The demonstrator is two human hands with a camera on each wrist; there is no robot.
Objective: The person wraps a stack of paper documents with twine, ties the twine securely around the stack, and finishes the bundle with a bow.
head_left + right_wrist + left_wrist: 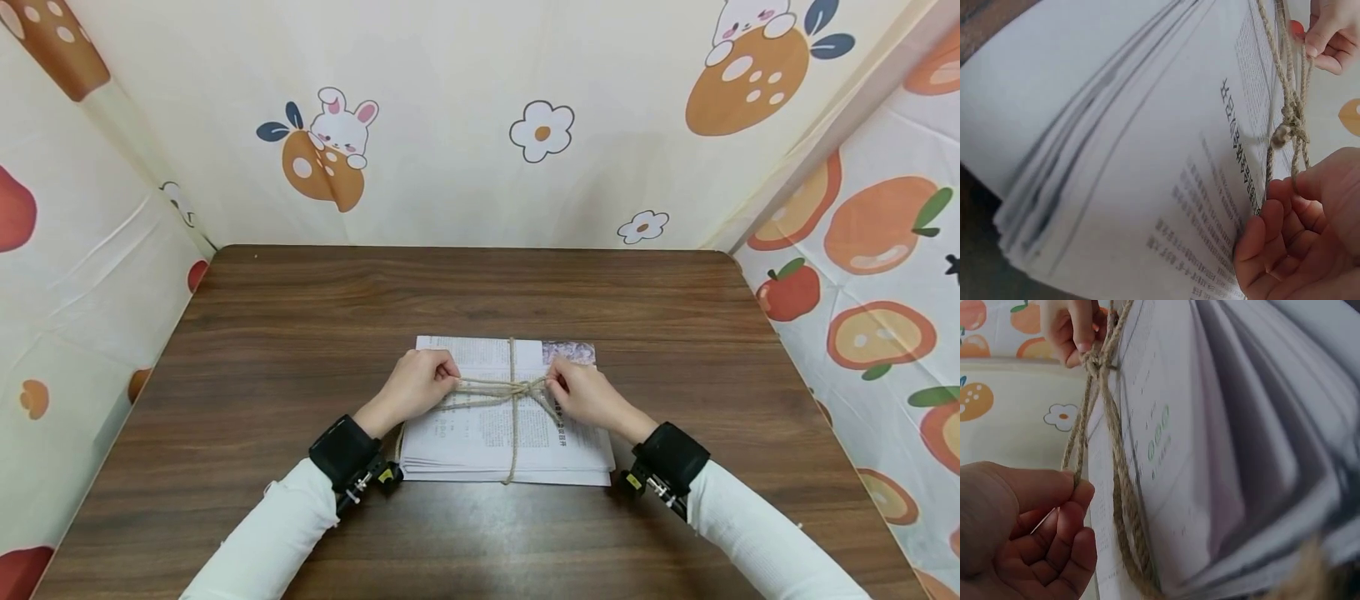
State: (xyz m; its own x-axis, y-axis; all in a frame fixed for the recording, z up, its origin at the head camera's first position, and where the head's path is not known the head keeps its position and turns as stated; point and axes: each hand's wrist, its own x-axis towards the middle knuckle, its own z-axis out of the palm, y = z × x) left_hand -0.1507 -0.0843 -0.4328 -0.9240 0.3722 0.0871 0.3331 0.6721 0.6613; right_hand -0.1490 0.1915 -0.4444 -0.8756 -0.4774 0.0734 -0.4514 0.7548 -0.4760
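Note:
A stack of printed papers lies flat on the table, bound crosswise with jute twine. At the crossing, near the middle of the top sheet, sits a bow knot. My left hand pinches a loop of the twine between thumb and forefinger, left of the knot. On the other side my right hand pinches the twine close to the knot. The left wrist view shows the doubled strand running from the left fingertips up to the knot. In the right wrist view a frayed twine end sticks out at the knot.
The brown wood-grain table extends around the stack on every side. Behind it hangs a cream cloth with rabbit and flower prints. A fruit-print cloth borders the right side. Black wrist straps carry the cameras.

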